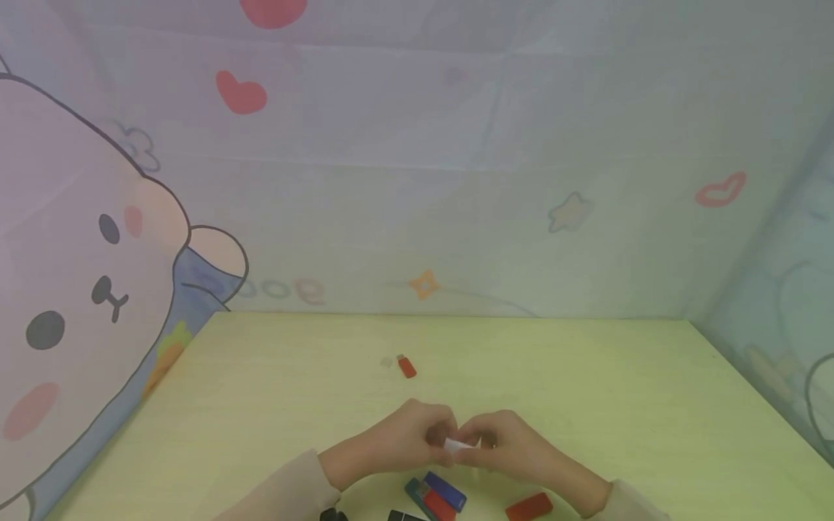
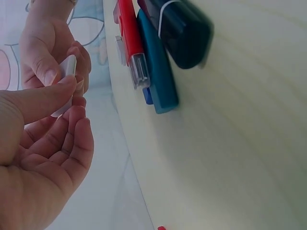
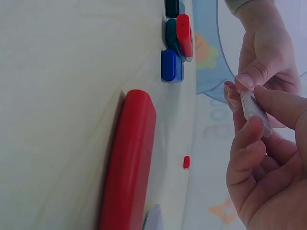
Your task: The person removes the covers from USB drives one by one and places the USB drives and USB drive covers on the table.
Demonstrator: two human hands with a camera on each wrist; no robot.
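Cloth point(image 1: 423, 145) with hearts point(image 1: 242, 94) and a bear point(image 1: 72, 246) backs the yellowish desk point(image 1: 599, 391); above it, left hand point(image 1: 407, 438) and right hand point(image 1: 521, 447), each grip nearly closed, pinch a white piece point(image 1: 459, 446).

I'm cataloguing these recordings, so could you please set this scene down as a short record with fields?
Left hand: pinches a small white piece
Right hand: pinches the same white piece
Near group: blue piece, teal piece, red stick with a clear end, dark piece with a white line
Near right forearm: red block
Beyond hands: small red stick, small pale piece beside it
Surface: pale yellow-green table
Behind: printed backdrop with hearts and a cartoon animal
Unclear: white piece's exact identity
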